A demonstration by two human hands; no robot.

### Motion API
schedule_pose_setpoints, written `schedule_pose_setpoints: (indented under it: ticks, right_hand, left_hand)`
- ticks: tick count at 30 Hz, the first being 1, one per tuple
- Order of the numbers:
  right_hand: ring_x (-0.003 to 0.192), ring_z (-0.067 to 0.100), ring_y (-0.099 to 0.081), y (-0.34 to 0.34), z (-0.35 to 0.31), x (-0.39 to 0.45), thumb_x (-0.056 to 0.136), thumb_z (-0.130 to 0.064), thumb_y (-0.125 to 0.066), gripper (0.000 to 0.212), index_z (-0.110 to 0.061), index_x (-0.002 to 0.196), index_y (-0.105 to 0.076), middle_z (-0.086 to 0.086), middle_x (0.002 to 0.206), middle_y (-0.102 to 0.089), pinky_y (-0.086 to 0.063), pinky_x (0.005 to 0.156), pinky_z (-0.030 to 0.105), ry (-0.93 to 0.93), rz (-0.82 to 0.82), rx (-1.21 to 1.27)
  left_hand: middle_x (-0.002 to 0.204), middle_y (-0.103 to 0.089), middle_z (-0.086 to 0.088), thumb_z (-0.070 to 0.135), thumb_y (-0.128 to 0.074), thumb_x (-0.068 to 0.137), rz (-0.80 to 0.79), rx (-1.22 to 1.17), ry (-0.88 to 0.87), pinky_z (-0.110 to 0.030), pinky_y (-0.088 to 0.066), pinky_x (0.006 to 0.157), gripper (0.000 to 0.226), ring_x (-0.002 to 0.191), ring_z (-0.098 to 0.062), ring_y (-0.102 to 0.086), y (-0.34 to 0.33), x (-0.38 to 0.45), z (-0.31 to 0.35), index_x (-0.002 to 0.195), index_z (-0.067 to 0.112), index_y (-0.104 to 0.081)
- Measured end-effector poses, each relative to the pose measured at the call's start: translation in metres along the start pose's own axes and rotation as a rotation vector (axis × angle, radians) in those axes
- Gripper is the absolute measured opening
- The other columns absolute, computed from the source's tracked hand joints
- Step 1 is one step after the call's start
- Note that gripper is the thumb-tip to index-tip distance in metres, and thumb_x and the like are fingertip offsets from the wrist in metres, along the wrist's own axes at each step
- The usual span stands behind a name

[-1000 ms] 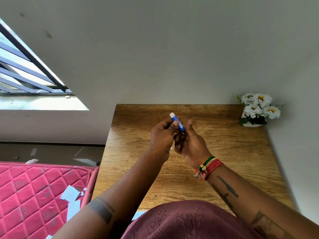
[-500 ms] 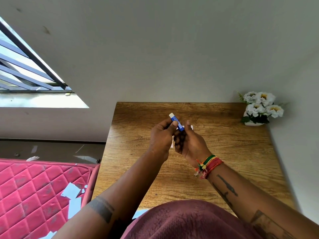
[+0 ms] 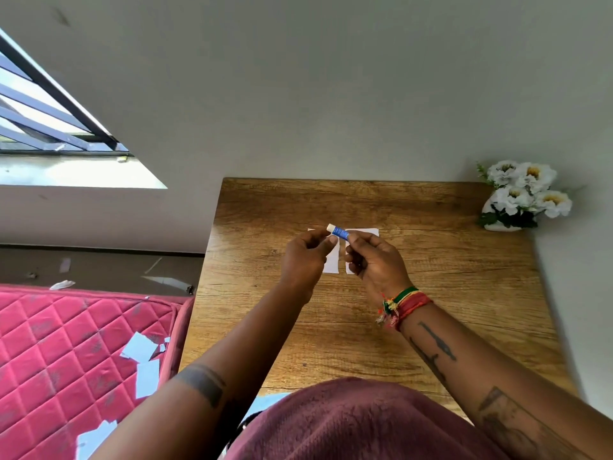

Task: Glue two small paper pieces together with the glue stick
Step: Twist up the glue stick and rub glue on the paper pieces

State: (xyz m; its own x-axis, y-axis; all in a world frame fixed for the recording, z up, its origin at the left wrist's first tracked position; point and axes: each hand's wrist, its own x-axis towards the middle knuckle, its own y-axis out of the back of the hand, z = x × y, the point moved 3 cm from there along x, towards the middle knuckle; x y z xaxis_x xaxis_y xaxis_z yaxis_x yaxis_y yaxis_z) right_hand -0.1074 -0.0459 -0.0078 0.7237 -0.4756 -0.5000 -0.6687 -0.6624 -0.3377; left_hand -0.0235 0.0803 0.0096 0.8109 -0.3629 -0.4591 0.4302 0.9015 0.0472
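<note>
Change: hands have spread slightly since a second ago, uncovering two papers on the table.
Glue stick point(image 3: 338, 231): above the papers; long axis near level, white end pointing left and slightly away.
Right hand point(image 3: 374, 260): fingertips pinch the blue end.
Left hand point(image 3: 306, 257): curled fingers at the white end; grip cannot be told.
Papers point(image 3: 332, 262): flat, side by side, under the hands.
Table point(image 3: 447, 277): wood.
</note>
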Motion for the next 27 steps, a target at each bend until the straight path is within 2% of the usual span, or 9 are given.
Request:
schedule_pose_setpoints:
  ticks: [2, 4, 6, 7, 10, 13, 15, 21, 27]
  right_hand:
    - [0.067, 0.017, -0.060, 0.005, 0.000, 0.012, 0.094, -0.008, -0.068, 0.011, -0.010, 0.103, -0.074, 0.004, 0.072, -0.068, -0.049, 0.060, 0.028, 0.041, 0.055, -0.087]
    - [0.070, 0.019, -0.061, 0.012, -0.002, 0.025, 0.092, -0.008, -0.069, 0.011, -0.015, 0.099, -0.073, 0.004, 0.075, -0.069, -0.052, 0.064, 0.032, 0.107, 0.117, -0.275]
    - [0.074, 0.017, -0.063, 0.016, -0.004, 0.037, 0.091, -0.011, -0.071, 0.013, -0.020, 0.100, -0.073, 0.002, 0.085, -0.071, -0.054, 0.069, 0.033, 0.178, 0.147, -0.529]
    - [0.076, 0.013, -0.065, 0.016, -0.004, 0.043, 0.090, -0.014, -0.071, 0.014, -0.023, 0.101, -0.073, -0.001, 0.090, -0.072, -0.055, 0.069, 0.028, 0.212, 0.148, -0.654]
    - [0.080, 0.006, -0.063, 0.011, -0.010, 0.057, 0.089, -0.020, -0.071, 0.017, -0.023, 0.106, -0.074, -0.006, 0.096, -0.069, -0.049, 0.068, 0.019, 0.325, 0.099, -0.963]
    - [0.089, 0.016, -0.062, 0.000, -0.015, 0.071, 0.091, -0.021, -0.069, 0.019, -0.017, 0.109, -0.072, 0.001, 0.103, -0.067, -0.049, 0.077, 0.027, 0.431, 0.004, -1.193]
    - [0.094, 0.017, -0.059, -0.005, -0.016, 0.077, 0.093, -0.021, -0.067, 0.023, -0.014, 0.114, -0.070, 0.004, 0.109, -0.066, -0.047, 0.081, 0.028, 0.466, -0.049, -1.296]
    - [0.102, 0.023, -0.058, -0.013, -0.016, 0.087, 0.096, -0.024, -0.062, 0.022, -0.014, 0.115, -0.069, 0.006, 0.114, -0.061, -0.038, 0.079, 0.027, 0.517, -0.140, -1.468]
    - [0.111, 0.026, -0.059, -0.015, -0.013, 0.088, 0.098, -0.024, -0.061, 0.026, -0.013, 0.121, -0.067, 0.007, 0.123, -0.061, -0.043, 0.086, 0.032, 0.491, -0.188, -1.538]
  left_hand:
    - [0.106, -0.076, 0.011, 0.022, -0.075, 0.095, 0.085, 0.206, -0.074, -0.030, -0.056, 0.089, 0.018, 0.099, -0.004, -0.067, 0.011, 0.012, -0.007, 0.112, 0.028, -0.076]
    - [0.124, -0.071, 0.003, 0.024, -0.072, 0.097, 0.097, 0.570, -0.194, -0.039, -0.055, 0.097, 0.027, 0.113, -0.014, -0.064, 0.020, 0.023, -0.013, 0.124, 0.026, -0.073]
    - [0.140, -0.062, -0.001, 0.024, -0.067, 0.099, 0.046, 0.953, -0.329, -0.045, -0.050, 0.102, 0.035, 0.125, -0.027, -0.056, 0.025, 0.035, -0.019, 0.134, 0.029, -0.067]
    - [0.147, -0.056, 0.000, 0.025, -0.065, 0.100, 0.002, 1.118, -0.388, -0.048, -0.045, 0.105, 0.039, 0.132, -0.031, -0.050, 0.026, 0.040, -0.023, 0.139, 0.031, -0.062]
    - [0.163, -0.039, 0.001, 0.030, -0.061, 0.101, -0.145, 1.420, -0.503, -0.052, -0.033, 0.113, 0.050, 0.147, -0.032, -0.033, 0.023, 0.053, -0.033, 0.150, 0.035, -0.049]
    - [0.168, -0.030, 0.001, 0.034, -0.058, 0.103, -0.267, 1.526, -0.558, -0.051, -0.026, 0.118, 0.056, 0.153, -0.032, -0.024, 0.020, 0.064, -0.039, 0.156, 0.032, -0.040]
    - [0.170, -0.027, 0.001, 0.039, -0.056, 0.103, -0.310, 1.563, -0.545, -0.051, -0.022, 0.120, 0.059, 0.154, -0.032, -0.021, 0.019, 0.069, -0.045, 0.158, 0.030, -0.035]
    - [0.170, -0.025, 0.002, 0.045, -0.053, 0.103, -0.319, 1.548, -0.500, -0.050, -0.021, 0.121, 0.061, 0.154, -0.033, -0.021, 0.020, 0.076, -0.052, 0.159, 0.032, -0.033]
    - [0.170, -0.024, 0.004, 0.044, -0.054, 0.102, -0.328, 1.514, -0.482, -0.052, -0.020, 0.121, 0.061, 0.154, -0.033, -0.020, 0.021, 0.077, -0.054, 0.159, 0.033, -0.033]
